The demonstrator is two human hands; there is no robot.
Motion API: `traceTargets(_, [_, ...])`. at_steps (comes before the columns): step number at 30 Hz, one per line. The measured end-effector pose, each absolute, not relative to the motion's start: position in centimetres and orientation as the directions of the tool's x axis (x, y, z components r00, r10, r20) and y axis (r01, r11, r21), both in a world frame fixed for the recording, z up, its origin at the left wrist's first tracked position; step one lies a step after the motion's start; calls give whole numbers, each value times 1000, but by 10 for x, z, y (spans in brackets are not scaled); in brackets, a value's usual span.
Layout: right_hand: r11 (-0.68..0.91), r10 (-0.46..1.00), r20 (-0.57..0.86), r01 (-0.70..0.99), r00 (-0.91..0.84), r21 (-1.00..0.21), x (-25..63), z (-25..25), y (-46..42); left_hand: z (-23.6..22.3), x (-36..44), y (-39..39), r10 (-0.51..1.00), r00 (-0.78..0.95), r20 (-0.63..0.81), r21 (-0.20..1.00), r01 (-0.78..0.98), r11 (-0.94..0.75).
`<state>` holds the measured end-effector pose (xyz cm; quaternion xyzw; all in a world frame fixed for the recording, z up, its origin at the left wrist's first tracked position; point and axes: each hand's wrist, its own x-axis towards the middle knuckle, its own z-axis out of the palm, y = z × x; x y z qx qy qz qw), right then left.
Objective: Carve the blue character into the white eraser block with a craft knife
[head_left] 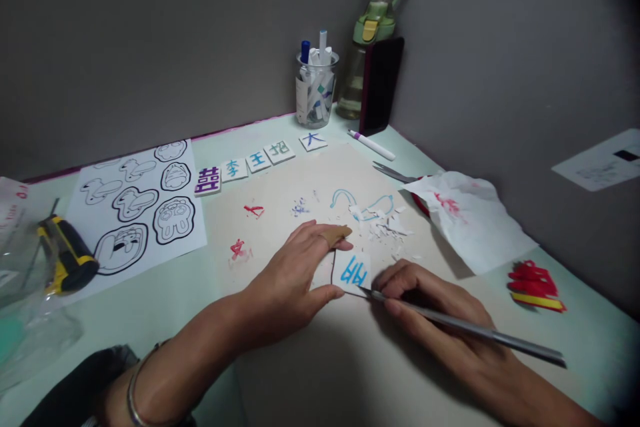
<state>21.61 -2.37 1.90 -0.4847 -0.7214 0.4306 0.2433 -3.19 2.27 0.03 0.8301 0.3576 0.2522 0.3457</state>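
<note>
My left hand (295,270) holds a small white carving block (353,263) steady on the board, thumb at its near edge and fingers at its far edge. Blue strokes of a character are drawn on its top, and a tan bandage wraps one of those fingers. In my right hand (430,300) is a slim metal craft knife (470,327), gripped like a pen. Its blade tip meets the block near the blue strokes. White shavings (390,227) lie scattered just beyond the block, over a blue outline on the board (280,213).
Several character tiles (258,160) line the back, beside a sheet of cartoon outlines (135,207). A yellow-black cutter (67,253) lies left. Behind stand a marker jar (316,90), bottle (353,80) and phone (383,83). Scissors (395,172), crumpled paper (465,220) and red pieces (535,280) lie right.
</note>
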Motion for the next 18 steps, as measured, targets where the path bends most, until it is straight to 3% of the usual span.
traceTargets(18, [189, 873, -73, 472, -482, -861, 217, 26, -18, -2, -33, 20, 782, 602, 165, 740, 448, -501])
